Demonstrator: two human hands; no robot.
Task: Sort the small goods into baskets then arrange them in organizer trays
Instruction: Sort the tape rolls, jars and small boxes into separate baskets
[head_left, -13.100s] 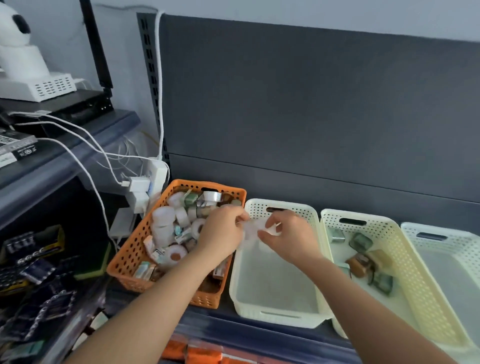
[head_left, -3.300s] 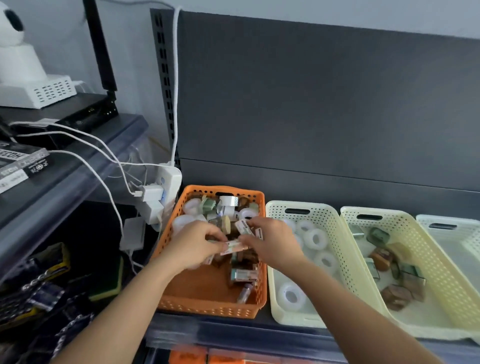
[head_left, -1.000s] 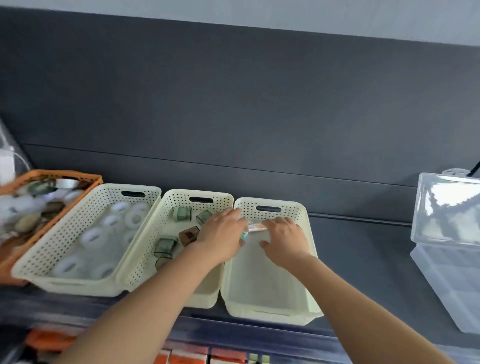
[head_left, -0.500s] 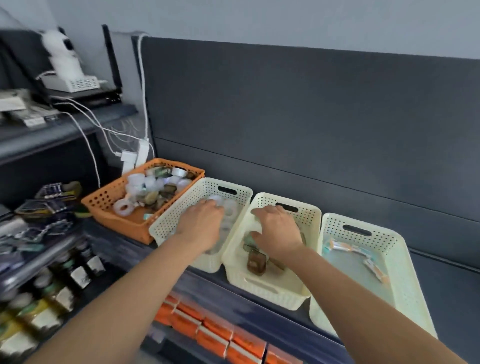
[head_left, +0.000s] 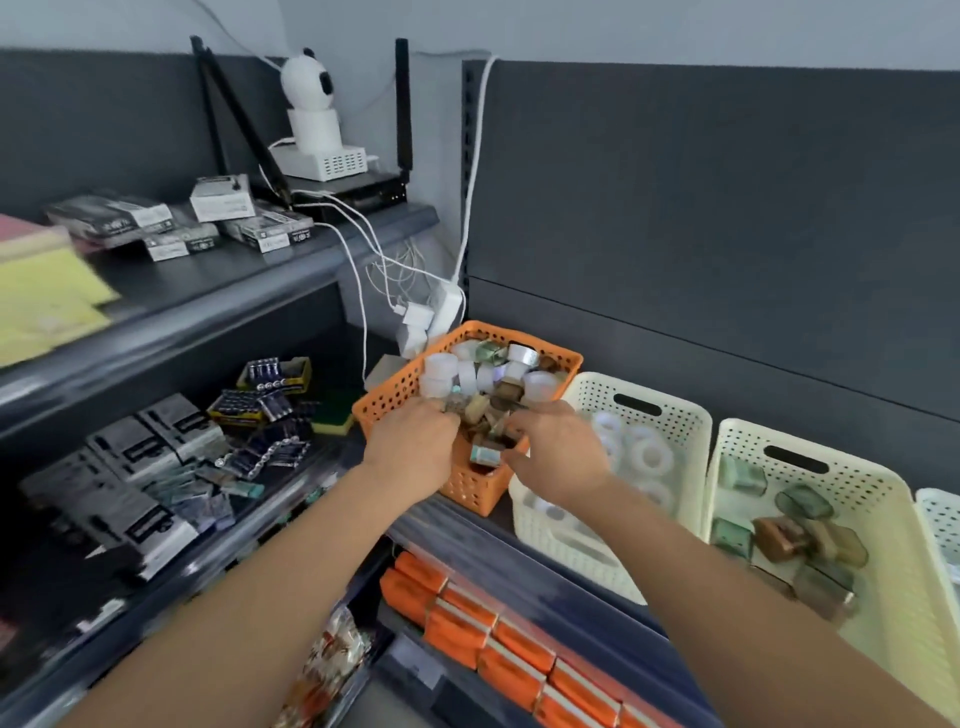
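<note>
An orange basket (head_left: 397, 397) on the shelf holds mixed goods: white tape rolls (head_left: 441, 369) and small boxes. Both my hands reach into its near end. My left hand (head_left: 410, 447) has its fingertips buried in the pile, so its grip is hidden. My right hand (head_left: 556, 449) pinches a small greenish box (head_left: 485, 456) at the basket's front. To the right stand cream baskets: one (head_left: 691, 415) with tape rolls (head_left: 654, 457), one (head_left: 883, 480) with green and brown boxes (head_left: 779, 538), and a third (head_left: 941, 514) cut off by the frame edge.
A lower left shelf (head_left: 270, 499) carries battery packs and dark boxes. The upper shelf holds a white camera (head_left: 310, 98), a router and cartons. White cables and plugs (head_left: 421, 317) hang just behind the orange basket. Orange packets (head_left: 467, 618) fill the shelf below.
Half a second ago my hands hovered over the two cream baskets. Both have moved left into the orange basket, and the view has swung left with them.
</note>
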